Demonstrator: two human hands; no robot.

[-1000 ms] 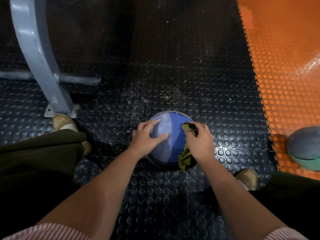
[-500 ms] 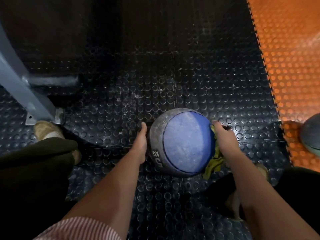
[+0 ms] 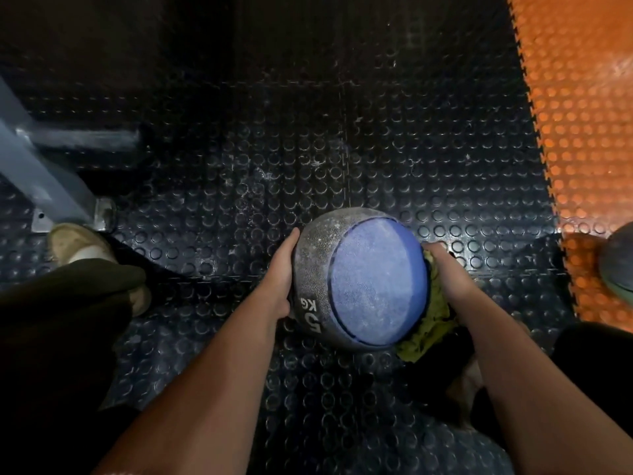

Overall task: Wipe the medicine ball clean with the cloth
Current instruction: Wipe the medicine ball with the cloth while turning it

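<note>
The grey, rough-textured rubber medicine ball with a round blue panel [image 3: 363, 279] bears white writing, "5 KG", on its grey near-left side, upside down from this view. It sits between the two hands over the black studded rubber floor mat [image 3: 308, 149], possibly lifted clear of it.

The left hand [image 3: 279, 279] lies flat against the ball's left side, fingers straight. A second ago it rested on top of the blue panel, and no writing showed. The right hand [image 3: 445, 272] has slid from the top to the right side, with the crumpled yellow-green cloth [image 3: 428, 327] pinned between palm and ball. Its fingers are hidden behind the ball, so I cannot tell whether they curl round the cloth.

A second dark ball with a green band [image 3: 620, 258] on the orange studded mat [image 3: 582, 132] is cut off by the right edge.
</note>
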